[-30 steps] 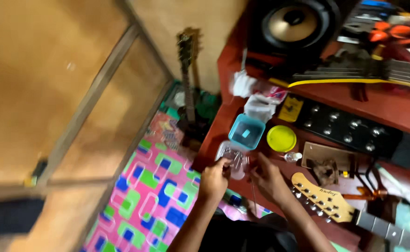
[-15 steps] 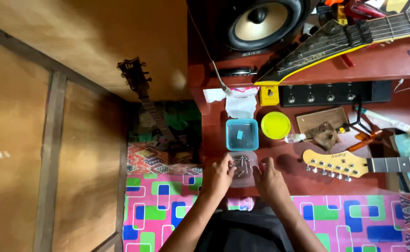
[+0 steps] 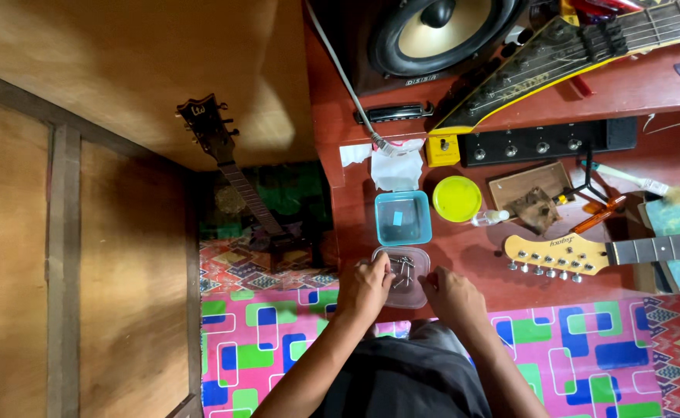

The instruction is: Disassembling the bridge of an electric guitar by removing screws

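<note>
Two hands at a clear tray (image 3: 411, 288) of screws: left hand (image 3: 365, 288) fingers pinching into the screws, right hand (image 3: 452, 296) fingers curled at its rim; blue box (image 3: 403, 218) just beyond on the red surface (image 3: 634, 93).

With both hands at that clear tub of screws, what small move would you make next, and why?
Probably pinch one screw out with the left hand, whose fingers already reach into the clear tub, while the right hand steadies its rim near the bench edge.
</note>
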